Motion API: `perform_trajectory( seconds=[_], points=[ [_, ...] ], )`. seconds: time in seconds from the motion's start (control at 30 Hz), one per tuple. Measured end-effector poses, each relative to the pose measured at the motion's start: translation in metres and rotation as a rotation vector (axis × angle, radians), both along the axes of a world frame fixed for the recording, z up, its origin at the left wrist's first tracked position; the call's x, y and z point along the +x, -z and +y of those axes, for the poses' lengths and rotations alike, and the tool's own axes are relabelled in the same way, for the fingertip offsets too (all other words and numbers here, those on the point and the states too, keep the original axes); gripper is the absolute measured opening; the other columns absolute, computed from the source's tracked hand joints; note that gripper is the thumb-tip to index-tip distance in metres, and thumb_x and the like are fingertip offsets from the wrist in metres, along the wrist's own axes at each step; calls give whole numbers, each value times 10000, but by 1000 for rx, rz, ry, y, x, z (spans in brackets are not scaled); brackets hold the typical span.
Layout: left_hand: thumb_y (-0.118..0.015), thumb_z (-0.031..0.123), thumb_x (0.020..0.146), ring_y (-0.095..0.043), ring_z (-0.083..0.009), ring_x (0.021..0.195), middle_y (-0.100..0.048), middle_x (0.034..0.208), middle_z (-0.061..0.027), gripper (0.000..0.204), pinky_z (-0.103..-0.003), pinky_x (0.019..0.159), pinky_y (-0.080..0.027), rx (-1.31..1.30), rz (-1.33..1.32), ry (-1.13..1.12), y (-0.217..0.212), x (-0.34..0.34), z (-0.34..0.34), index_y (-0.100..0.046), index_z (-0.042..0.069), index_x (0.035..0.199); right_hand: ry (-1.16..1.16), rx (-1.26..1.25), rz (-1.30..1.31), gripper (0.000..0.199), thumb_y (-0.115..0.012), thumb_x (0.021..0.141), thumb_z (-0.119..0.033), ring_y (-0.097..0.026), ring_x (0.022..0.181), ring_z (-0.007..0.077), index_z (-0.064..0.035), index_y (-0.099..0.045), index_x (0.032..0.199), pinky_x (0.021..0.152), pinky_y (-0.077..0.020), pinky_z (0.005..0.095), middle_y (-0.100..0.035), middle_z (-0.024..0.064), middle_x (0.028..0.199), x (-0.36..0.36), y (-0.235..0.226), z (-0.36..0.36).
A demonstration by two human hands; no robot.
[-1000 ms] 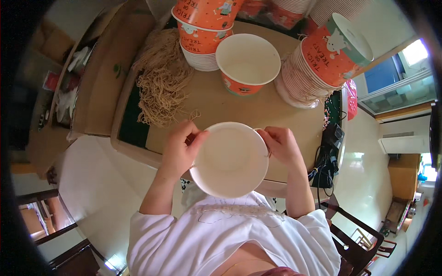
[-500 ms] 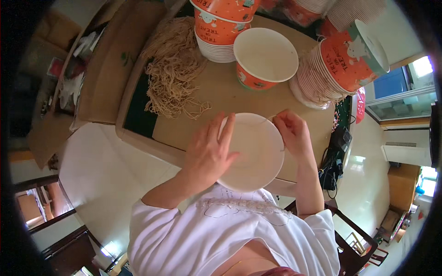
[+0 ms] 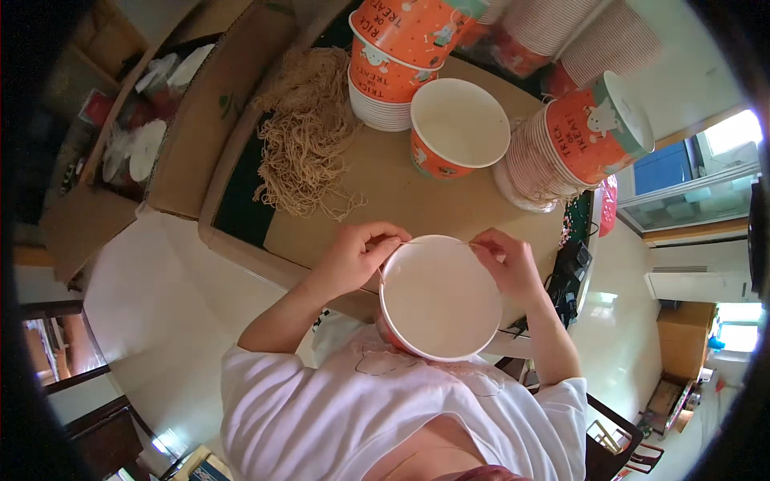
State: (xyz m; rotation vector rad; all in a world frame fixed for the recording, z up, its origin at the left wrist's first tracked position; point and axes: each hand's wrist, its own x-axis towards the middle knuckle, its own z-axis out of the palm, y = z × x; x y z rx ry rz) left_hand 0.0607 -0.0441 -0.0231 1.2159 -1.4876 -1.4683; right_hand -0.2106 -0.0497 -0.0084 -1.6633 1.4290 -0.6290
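A white-lined paper bucket (image 3: 441, 305) is tilted against my chest at the table's near edge, its mouth facing up. My left hand (image 3: 361, 255) pinches a thin tan cord (image 3: 412, 242) at the far left of the rim. On the far right side, my right hand (image 3: 509, 260) has its thumb and fingertips closed on the cord too. The cord runs along the far rim between both hands, and a short piece shows at the rim's left side. How the cord is fixed to the bucket is too small to make out.
Beyond my hands stands an open orange bucket (image 3: 459, 124), between an upright bucket stack (image 3: 391, 74) and a leaning stack (image 3: 573, 140). A heap of tan cords (image 3: 309, 136) lies at the left. Cardboard boxes (image 3: 188, 120) adjoin the table; black cables (image 3: 561, 284) lie right.
The bucket has come nearer to my chest. My left hand has gone from spread fingers over the mouth to a pinch at the rim. My right hand has shifted slightly nearer.
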Motion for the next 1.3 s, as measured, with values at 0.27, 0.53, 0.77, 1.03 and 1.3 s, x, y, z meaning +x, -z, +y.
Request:
perform_trajectory(
  seconds=[0.27,0.53,0.77,1.03,1.3],
  points=[
    [-543,131,933,-597,-78,807,-655,896,-31,211,-231,702,-493,-22,162,-149,6,-17,-26,-632,-3,1069,207,-317,-1,113,-610,861,-64,-607,720,108,20,-641,930,651,-494,242,-662,71,788,14,-29,1],
    [-547,156,928,-598,-80,846,-662,921,-34,206,-231,749,-480,279,225,84,-7,-2,-8,-647,3,1022,189,181,-346,103,-594,900,-88,-566,718,40,5,-626,931,596,-456,195,-649,22,813,-2,-11,23],
    [-557,130,913,-596,-84,818,-655,900,-34,169,-231,737,-476,216,358,51,-29,2,-10,-644,8,992,13,-466,-32,53,-602,849,-25,-579,688,116,24,-619,858,632,-458,247,-626,66,747,10,-46,25],
    [-613,125,847,-641,-123,808,-663,916,-55,212,-249,710,-525,650,458,125,20,4,-14,-624,16,1029,44,379,-590,99,-566,877,-75,-564,762,92,11,-613,864,687,-446,223,-606,26,799,-4,-7,27],
    [-490,379,935,-645,-152,926,-640,1129,-78,449,-280,763,-540,783,325,331,91,19,-10,-551,55,1240,-58,825,-654,160,-506,954,-188,-580,749,67,-48,-583,966,652,-473,216,-601,-18,830,-25,25,5]
  ],
)
